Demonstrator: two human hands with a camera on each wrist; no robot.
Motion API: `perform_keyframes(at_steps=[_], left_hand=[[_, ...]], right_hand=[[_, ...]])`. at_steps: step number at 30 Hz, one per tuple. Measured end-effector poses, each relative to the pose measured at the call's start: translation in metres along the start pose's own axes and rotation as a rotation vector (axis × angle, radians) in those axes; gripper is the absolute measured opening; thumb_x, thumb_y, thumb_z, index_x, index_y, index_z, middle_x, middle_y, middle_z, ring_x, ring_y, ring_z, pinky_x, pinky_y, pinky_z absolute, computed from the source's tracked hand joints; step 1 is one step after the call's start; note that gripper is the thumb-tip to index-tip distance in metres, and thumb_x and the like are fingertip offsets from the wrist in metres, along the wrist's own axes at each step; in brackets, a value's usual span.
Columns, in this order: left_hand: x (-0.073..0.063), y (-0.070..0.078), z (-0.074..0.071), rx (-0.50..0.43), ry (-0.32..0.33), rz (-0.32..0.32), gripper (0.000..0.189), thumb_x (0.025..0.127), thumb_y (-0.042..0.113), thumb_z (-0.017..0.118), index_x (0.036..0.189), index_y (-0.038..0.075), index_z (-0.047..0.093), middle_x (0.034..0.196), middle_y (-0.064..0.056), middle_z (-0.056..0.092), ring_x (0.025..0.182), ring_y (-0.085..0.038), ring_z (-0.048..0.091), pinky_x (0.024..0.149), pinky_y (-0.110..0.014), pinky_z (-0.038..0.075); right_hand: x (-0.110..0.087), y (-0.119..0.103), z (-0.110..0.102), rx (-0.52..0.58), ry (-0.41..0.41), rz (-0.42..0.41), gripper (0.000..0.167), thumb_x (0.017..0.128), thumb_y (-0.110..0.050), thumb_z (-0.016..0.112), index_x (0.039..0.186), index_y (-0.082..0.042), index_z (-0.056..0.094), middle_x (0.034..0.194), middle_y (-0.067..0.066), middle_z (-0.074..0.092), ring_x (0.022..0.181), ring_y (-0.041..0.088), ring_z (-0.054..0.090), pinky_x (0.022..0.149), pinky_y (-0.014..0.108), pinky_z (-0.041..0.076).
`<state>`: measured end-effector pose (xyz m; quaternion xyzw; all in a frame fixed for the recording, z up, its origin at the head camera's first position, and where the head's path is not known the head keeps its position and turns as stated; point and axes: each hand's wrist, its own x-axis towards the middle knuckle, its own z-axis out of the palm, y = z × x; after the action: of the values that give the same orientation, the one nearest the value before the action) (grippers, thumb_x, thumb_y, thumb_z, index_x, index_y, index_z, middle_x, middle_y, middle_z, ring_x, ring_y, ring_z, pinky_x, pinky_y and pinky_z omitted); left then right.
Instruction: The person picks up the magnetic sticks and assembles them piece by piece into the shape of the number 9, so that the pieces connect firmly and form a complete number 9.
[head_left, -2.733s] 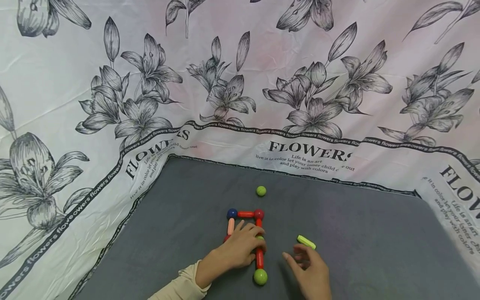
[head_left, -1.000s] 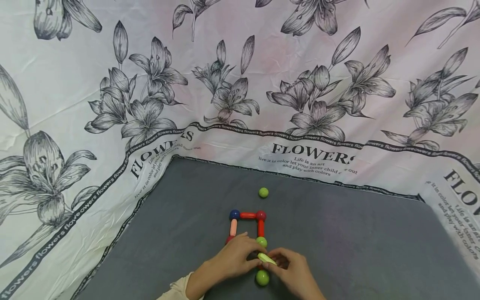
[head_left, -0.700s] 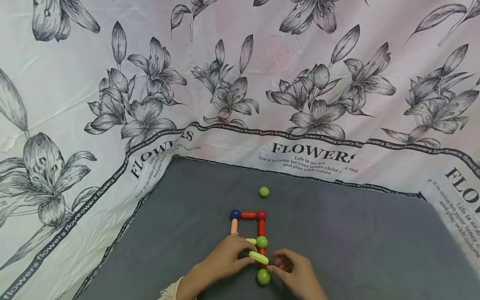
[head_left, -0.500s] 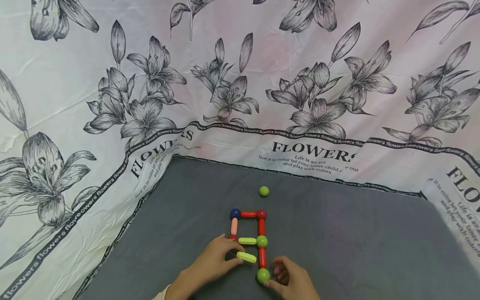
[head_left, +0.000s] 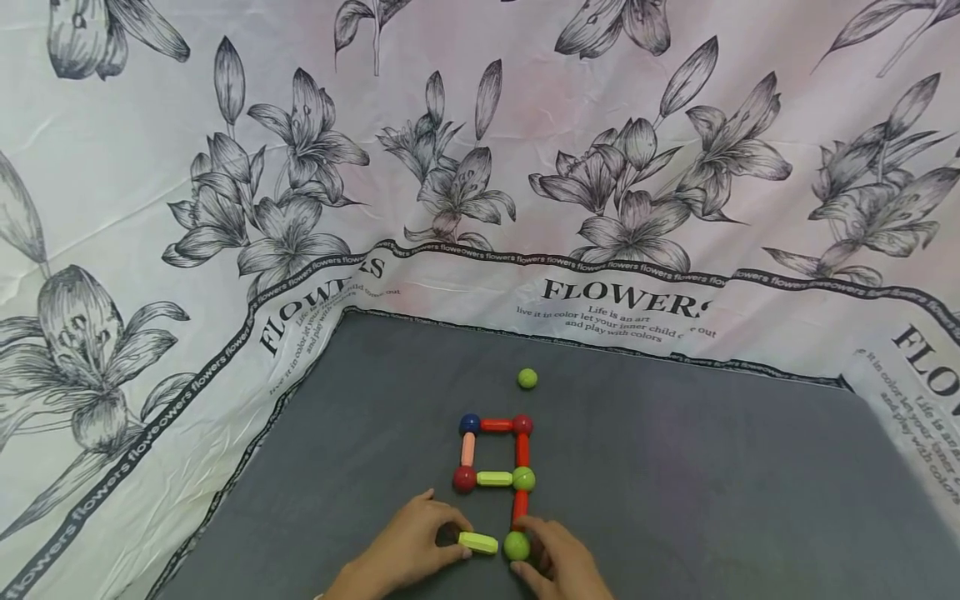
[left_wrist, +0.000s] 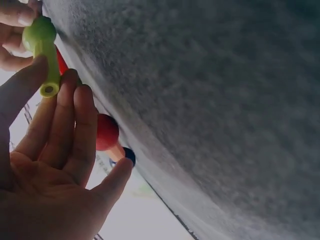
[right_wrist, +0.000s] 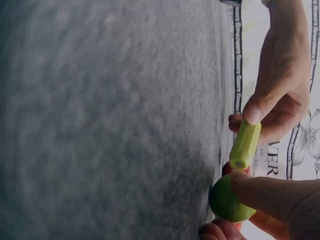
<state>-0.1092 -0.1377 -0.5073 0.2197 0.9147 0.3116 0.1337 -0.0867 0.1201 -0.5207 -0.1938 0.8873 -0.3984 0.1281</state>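
My left hand [head_left: 408, 542] pinches one end of a yellow-green magnetic rod [head_left: 477, 543] between thumb and fingers. The rod's free end points right, close to a green ball [head_left: 517, 546]. My right hand [head_left: 561, 560] grips that ball with thumb and fingertips, as the right wrist view shows on the green ball [right_wrist: 227, 200]. From the ball a red rod [head_left: 521, 504] runs back to another green ball [head_left: 523, 479]. That ball is a corner of a square closed by a yellow-green rod [head_left: 495, 479], dark red ball [head_left: 464, 478], pink rod [head_left: 468, 451], blue ball [head_left: 470, 424], red rod [head_left: 496, 425] and red ball [head_left: 522, 424].
A loose green ball [head_left: 527, 378] lies on the dark grey tabletop [head_left: 675, 467] behind the square. White flower-printed cloth [head_left: 450, 192] rises along the back and sides of the table.
My right hand picked the loose yellow-green rod off the table and passed it to my left hand. The left hand then drew left and nearer, while the right took hold of the front green ball.
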Motion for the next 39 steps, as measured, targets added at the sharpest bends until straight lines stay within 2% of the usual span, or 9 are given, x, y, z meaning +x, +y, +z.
perform_keyframes(at_steps=[6, 13, 18, 24, 33, 39], left_hand=[[0.002, 0.002, 0.003, -0.032, -0.039, 0.002, 0.016, 0.081, 0.028, 0.083, 0.096, 0.026, 0.077, 0.085, 0.021, 0.071, 0.080, 0.010, 0.060, 0.110, -0.062, 0.038], [0.004, 0.003, 0.002, -0.039, -0.022, -0.034, 0.017, 0.082, 0.031, 0.082, 0.097, 0.026, 0.077, 0.087, 0.020, 0.071, 0.080, 0.009, 0.060, 0.110, -0.061, 0.038], [0.005, 0.003, 0.001, -0.051, -0.048, -0.035, 0.016, 0.082, 0.030, 0.082, 0.096, 0.026, 0.077, 0.085, 0.020, 0.071, 0.080, 0.009, 0.060, 0.109, -0.063, 0.038], [0.007, 0.005, 0.002, 0.006, -0.067, -0.010, 0.016, 0.081, 0.030, 0.083, 0.095, 0.027, 0.076, 0.084, 0.021, 0.069, 0.079, 0.009, 0.059, 0.107, -0.062, 0.041], [0.010, 0.012, 0.005, 0.095, -0.036, 0.020, 0.015, 0.080, 0.028, 0.084, 0.093, 0.026, 0.076, 0.080, 0.020, 0.062, 0.075, 0.008, 0.053, 0.105, -0.060, 0.044], [0.011, 0.012, 0.007, 0.121, -0.043, 0.024, 0.015, 0.079, 0.028, 0.084, 0.091, 0.026, 0.076, 0.077, 0.020, 0.059, 0.072, 0.009, 0.049, 0.104, -0.059, 0.045]], right_hand=[[0.002, -0.002, 0.003, 0.014, -0.010, -0.003, 0.039, 0.089, -0.026, 0.076, 0.123, -0.015, 0.062, 0.085, -0.006, 0.051, 0.066, -0.003, 0.042, 0.057, 0.020, 0.038], [0.003, -0.003, 0.005, 0.025, -0.013, 0.016, 0.038, 0.087, -0.023, 0.077, 0.121, -0.015, 0.062, 0.084, -0.007, 0.052, 0.066, -0.004, 0.043, 0.057, 0.020, 0.040], [0.002, -0.003, 0.005, 0.030, -0.007, 0.015, 0.038, 0.087, -0.024, 0.077, 0.121, -0.015, 0.062, 0.084, -0.007, 0.051, 0.066, -0.004, 0.043, 0.057, 0.020, 0.040], [0.003, -0.004, 0.003, 0.029, -0.016, 0.017, 0.037, 0.087, -0.024, 0.077, 0.120, -0.015, 0.062, 0.084, -0.007, 0.049, 0.066, -0.004, 0.042, 0.058, 0.020, 0.039], [0.006, -0.009, 0.000, -0.103, 0.042, -0.043, 0.035, 0.083, -0.025, 0.082, 0.115, -0.018, 0.068, 0.095, -0.006, 0.048, 0.071, -0.002, 0.038, 0.061, 0.021, 0.036], [0.012, -0.013, 0.005, -0.204, 0.062, -0.100, 0.032, 0.081, -0.023, 0.083, 0.111, -0.019, 0.072, 0.099, -0.005, 0.048, 0.080, 0.001, 0.042, 0.065, 0.023, 0.040]])
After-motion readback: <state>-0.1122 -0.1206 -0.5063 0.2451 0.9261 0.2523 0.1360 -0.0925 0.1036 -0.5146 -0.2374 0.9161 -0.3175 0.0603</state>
